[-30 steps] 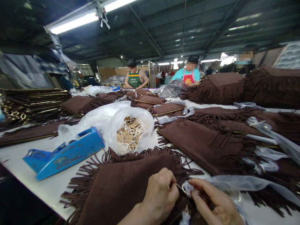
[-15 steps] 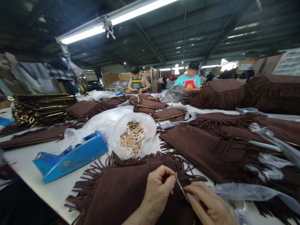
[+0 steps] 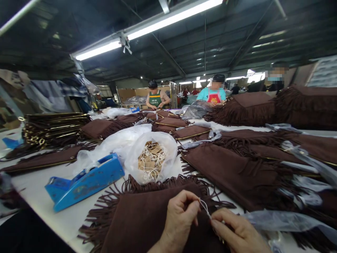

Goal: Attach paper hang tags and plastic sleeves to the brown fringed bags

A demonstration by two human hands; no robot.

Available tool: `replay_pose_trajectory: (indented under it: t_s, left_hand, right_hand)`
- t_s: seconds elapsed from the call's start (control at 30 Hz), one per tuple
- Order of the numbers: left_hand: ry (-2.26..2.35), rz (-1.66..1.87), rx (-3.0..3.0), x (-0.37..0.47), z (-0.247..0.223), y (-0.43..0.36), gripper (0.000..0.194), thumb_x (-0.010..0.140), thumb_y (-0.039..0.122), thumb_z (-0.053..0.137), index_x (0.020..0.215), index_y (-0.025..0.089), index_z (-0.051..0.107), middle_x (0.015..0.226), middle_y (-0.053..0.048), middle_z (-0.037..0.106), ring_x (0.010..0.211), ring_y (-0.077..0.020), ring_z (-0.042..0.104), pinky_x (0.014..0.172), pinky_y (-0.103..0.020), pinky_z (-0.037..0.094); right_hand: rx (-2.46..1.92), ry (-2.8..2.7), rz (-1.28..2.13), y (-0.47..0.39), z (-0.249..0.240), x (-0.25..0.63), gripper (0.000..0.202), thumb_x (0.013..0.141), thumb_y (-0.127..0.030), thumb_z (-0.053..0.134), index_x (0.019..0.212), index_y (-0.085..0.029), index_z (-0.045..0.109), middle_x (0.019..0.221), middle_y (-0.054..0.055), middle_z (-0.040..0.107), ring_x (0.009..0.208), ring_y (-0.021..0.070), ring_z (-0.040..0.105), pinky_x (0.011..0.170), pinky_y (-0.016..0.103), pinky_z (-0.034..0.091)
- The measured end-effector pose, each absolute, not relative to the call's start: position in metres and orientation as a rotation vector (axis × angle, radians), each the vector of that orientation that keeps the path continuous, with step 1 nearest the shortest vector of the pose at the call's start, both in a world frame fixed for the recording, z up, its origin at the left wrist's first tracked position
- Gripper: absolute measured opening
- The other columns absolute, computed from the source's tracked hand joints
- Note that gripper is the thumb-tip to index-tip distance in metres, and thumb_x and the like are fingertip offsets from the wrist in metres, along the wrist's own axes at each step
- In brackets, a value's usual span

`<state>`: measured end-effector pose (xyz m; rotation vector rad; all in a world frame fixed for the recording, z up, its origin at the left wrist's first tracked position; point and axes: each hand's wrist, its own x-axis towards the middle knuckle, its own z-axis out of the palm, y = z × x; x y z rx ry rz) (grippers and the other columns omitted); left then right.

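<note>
A white string (image 3: 205, 208) runs between my two hands above a dark brown fringed bag (image 3: 142, 214). My left hand (image 3: 181, 218) pinches one end of it between thumb and index finger. At the other end, my right hand (image 3: 234, 228) is closed with the string between its fingertips. The string forms a narrow loop near the left fingers. Part of the bag's right side is hidden under my hands. Just beyond the bag sits an open clear plastic bag (image 3: 171, 151) filled with brown paper tags (image 3: 150, 164) on white strings.
A blue tape dispenser (image 3: 86, 182) stands on the white table (image 3: 34, 191) at left. More fringed bags (image 3: 231, 168) lie to the right, with a clear plastic strip (image 3: 289, 221) beside my right hand. A bag stack (image 3: 52, 130) rises at far left. Co-workers (image 3: 158, 96) stand across the table.
The string between my hands has opened from a nearly straight line into a narrow loop. My right fingers have closed in more on it. The view has shifted slightly.
</note>
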<state>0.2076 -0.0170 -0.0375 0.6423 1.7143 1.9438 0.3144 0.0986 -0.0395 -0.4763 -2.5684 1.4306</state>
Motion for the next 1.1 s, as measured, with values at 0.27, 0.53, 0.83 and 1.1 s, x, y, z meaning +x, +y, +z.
replay_pose_trajectory:
  t_s: [0.27,0.53,0.83,1.1]
  left_hand:
    - [1.637,1.563,0.583,0.2114,-0.0468,-0.0099,0.020,0.051,0.020,0.052,0.069,0.012,0.055,0.044,0.004,0.051,0.030,-0.0066,0.041,0.029,-0.016,0.027]
    - [1.641,1.585,0.626,0.2149,-0.0387,-0.0117,0.011,0.057,0.022,0.056,0.062,0.012,0.058,0.036,0.006,0.045,0.031,-0.0060,0.039,0.033,-0.016,0.027]
    - [1.683,1.536,0.584,0.2153,-0.0398,-0.0112,0.010,0.056,0.022,0.055,0.061,0.013,0.055,0.040,0.005,0.046,0.033,-0.0057,0.040,0.034,-0.016,0.026]
    - [1.655,1.581,0.535,0.2163,-0.0378,-0.0129,0.013,0.057,0.025,0.059,0.061,0.013,0.054,0.038,0.006,0.045,0.033,-0.0053,0.038,0.035,-0.016,0.024]
  right_hand:
    - [-0.510,-2.391,1.688,0.1014,-0.0468,0.3178,0.030,0.079,-0.043,0.052,0.070,-0.019,0.066,0.059,-0.003,0.048,0.047,0.0081,0.040,0.041,0.019,0.029]
    - [-0.410,-2.484,1.477,0.0980,-0.0433,0.3187,0.023,0.079,-0.036,0.051,0.068,-0.021,0.065,0.070,0.000,0.057,0.068,0.0145,0.055,0.062,0.023,0.042]
    - [-0.530,-2.314,1.840,0.1014,-0.0449,0.3199,0.021,0.072,-0.035,0.057,0.064,-0.017,0.065,0.058,-0.005,0.045,0.045,0.0064,0.040,0.041,0.019,0.028]
    - [-0.628,-2.296,1.862,0.0984,-0.0462,0.3170,0.031,0.073,-0.047,0.054,0.071,-0.016,0.060,0.043,-0.009,0.038,0.037,0.0059,0.032,0.038,0.019,0.022]
